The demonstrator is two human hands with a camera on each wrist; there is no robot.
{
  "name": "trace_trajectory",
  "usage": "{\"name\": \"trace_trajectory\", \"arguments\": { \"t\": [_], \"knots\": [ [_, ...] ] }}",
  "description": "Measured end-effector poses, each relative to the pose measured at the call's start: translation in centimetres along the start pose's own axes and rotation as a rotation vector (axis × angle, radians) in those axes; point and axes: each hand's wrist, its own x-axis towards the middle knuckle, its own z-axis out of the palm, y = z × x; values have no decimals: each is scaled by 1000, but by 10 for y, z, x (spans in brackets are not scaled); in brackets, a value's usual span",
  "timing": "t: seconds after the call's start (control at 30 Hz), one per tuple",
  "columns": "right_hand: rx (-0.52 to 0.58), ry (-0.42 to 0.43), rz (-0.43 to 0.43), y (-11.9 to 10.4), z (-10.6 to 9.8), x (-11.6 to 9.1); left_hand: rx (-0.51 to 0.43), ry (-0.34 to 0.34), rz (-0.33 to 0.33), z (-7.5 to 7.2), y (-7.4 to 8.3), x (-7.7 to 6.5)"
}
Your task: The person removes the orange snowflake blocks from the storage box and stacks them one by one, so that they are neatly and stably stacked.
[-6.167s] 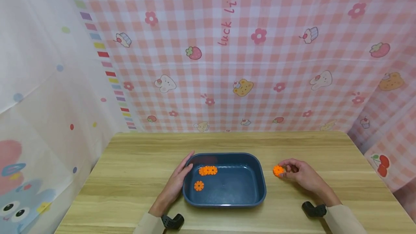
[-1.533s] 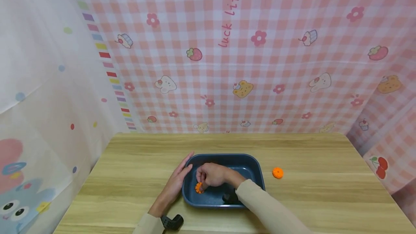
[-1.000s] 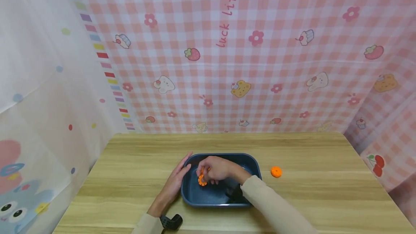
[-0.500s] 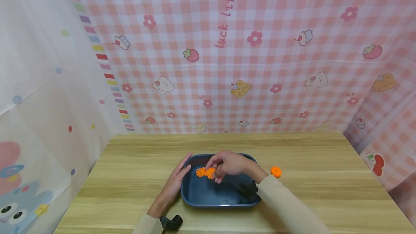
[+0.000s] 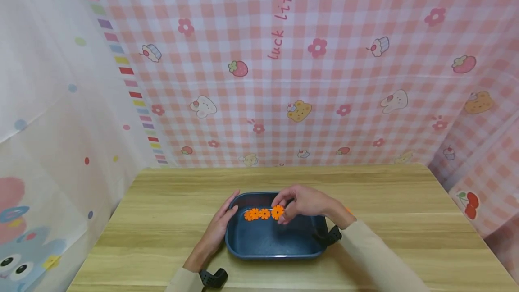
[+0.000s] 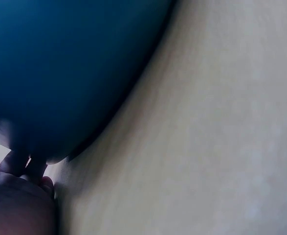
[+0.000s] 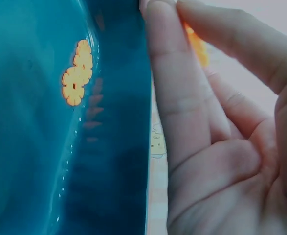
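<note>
My right hand (image 5: pixel 306 202) pinches an orange notched disc (image 5: pixel 277 212), like a snowflake building piece, over the back of a dark blue plastic tub (image 5: pixel 279 255). In the right wrist view a sliver of that disc (image 7: pixel 197 45) shows behind the thumb and forefinger. Just left of it, a row of overlapping orange discs (image 5: pixel 254 214) lies on the tub floor by the back wall. My left hand (image 5: pixel 216 229) rests against the tub's left side, fingers extended along the outside and thumb at the rim. The left wrist view shows its fingers against the tub wall (image 6: pixel 60 73).
To the right of the tub, an orange disc pile (image 5: pixel 350 210) on the wooden table (image 5: pixel 162 211) is mostly hidden by my right forearm. A pink checked cloth (image 5: pixel 259 84) hangs behind the table's far edge. Each wrist wears a black device.
My right hand has left the table pile, picked up the lone disc from the tub's left front and carried it back and right. The left hand stays at the tub's side.
</note>
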Motion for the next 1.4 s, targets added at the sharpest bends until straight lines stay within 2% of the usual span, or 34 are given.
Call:
{"name": "trace_trajectory", "arguments": {
  "t": [0.2,0.3,0.5,0.7,0.97,1.4],
  "knots": [
    [8,-18,-54,0,-8,-13,6,-7,1,0,1,0],
    [-10,4,-73,0,-13,-21,6,-9,1,0,2,-1],
    [-126,118,-125,3,-23,-37,13,-17,6,0,1,-1],
    [-146,240,-167,9,-33,-55,4,-16,0,0,1,-1],
    [-121,387,-104,26,-46,-75,-3,-12,3,-1,0,-1],
    [-58,535,-36,60,-62,-96,3,-14,-7,-1,0,0]
  ]
}}
